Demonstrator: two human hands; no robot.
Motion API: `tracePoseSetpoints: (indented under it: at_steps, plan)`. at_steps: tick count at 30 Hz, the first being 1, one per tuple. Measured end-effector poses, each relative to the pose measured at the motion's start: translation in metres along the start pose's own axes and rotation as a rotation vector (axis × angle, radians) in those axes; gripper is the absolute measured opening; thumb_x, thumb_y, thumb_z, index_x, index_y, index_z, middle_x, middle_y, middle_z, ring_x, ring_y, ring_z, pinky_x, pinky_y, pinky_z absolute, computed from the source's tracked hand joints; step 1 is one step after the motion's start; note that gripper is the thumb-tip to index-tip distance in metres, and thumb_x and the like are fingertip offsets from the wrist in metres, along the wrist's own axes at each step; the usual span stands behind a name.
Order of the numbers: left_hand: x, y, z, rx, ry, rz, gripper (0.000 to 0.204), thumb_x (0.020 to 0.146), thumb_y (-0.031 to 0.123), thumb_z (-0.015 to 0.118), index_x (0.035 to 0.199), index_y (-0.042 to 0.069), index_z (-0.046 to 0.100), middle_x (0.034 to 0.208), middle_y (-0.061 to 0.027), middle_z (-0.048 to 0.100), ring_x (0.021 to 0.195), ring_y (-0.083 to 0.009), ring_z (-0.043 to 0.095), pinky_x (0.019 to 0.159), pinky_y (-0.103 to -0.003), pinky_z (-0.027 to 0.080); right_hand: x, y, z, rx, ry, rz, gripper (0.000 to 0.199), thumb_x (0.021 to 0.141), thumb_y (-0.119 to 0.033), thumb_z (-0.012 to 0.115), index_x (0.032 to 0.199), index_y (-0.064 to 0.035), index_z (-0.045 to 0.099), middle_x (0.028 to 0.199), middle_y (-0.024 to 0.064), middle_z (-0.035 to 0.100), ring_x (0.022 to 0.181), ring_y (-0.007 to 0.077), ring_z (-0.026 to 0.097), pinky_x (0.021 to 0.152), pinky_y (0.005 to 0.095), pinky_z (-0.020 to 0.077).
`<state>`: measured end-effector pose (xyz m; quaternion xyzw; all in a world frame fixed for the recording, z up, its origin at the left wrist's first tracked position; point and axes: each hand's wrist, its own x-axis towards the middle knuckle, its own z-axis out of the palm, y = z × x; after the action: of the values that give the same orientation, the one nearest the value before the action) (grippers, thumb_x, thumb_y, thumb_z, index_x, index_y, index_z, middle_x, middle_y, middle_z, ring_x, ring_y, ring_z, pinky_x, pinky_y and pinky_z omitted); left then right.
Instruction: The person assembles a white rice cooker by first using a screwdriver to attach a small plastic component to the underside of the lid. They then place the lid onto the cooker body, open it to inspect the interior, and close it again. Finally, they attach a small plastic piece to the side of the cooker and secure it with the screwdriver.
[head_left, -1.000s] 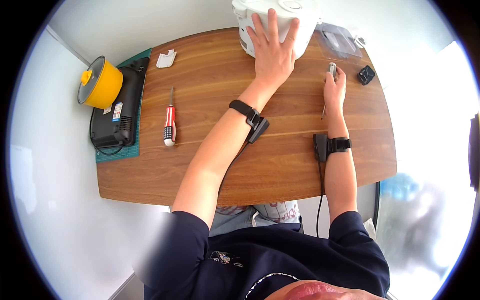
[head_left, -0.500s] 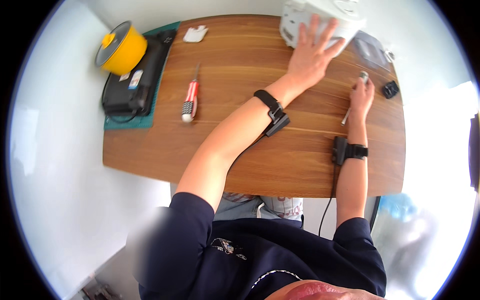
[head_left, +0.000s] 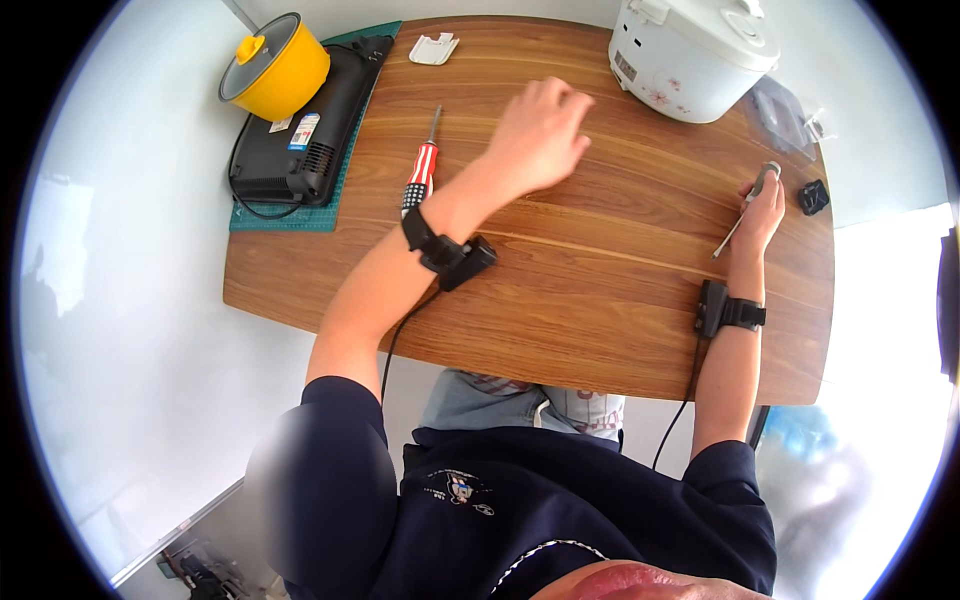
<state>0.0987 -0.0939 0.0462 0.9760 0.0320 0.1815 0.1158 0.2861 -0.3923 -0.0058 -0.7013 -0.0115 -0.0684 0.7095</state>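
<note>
In my right hand (head_left: 762, 215), at the right side of the table, is a slim screwdriver (head_left: 771, 172). Its grey end sticks out above the fingers, and its thin metal shaft points down toward the left. My left hand (head_left: 540, 135) hovers over the middle of the table with loosely bent fingers, and nothing shows in it. A white rice cooker (head_left: 680, 65) with a flower print stands beyond both hands, at the far right. Left of my left hand lies another screwdriver (head_left: 422, 165) with a striped red and white handle, its lower end partly covered by my wrist.
At the far left, a yellow pot (head_left: 290, 80) with a lid sits on a black appliance (head_left: 270, 160) over a green mat (head_left: 325, 215). A small white piece (head_left: 433, 48) lies at the back. Clear plastic packaging (head_left: 780, 115) and a small black part (head_left: 813, 197) are near the right edge.
My left hand has come away from the rice cooker, moving left and nearer, its spread fingers now bent. The right hand still grips the slim screwdriver. The whole view has shifted slightly.
</note>
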Motion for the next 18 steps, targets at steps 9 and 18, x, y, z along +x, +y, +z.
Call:
tracePoseSetpoints:
  at_steps: [9,18]
  plan:
    - [0.061,-0.201,-0.011,0.416,-0.085,-0.341,0.068,0.095,0.05,0.068,0.138,-0.001,0.055,0.139,-0.0319,0.054,0.127,-0.0509,0.052,0.106,-0.054,0.046,-0.009,-0.011,0.008,-0.406,-0.176,-0.033,0.043,0.097,-0.031,0.071,0.125,0.0013,0.066,0.087,0.0034,0.069,0.076,0.0097,0.061,0.07,0.0282,0.048]
    - [0.074,-0.256,0.026,0.27,-0.173,-0.469,0.076,0.103,0.051,0.055,0.157,0.001,0.036,0.159,-0.0267,0.039,0.146,-0.0441,0.038,0.114,-0.059,0.037,-0.012,-0.015,0.009,-0.844,-0.183,-0.167,0.055,0.087,-0.046,0.073,0.124,-0.0055,0.068,0.109,0.0123,0.073,0.105,0.0305,0.069,0.092,0.0417,0.0528]
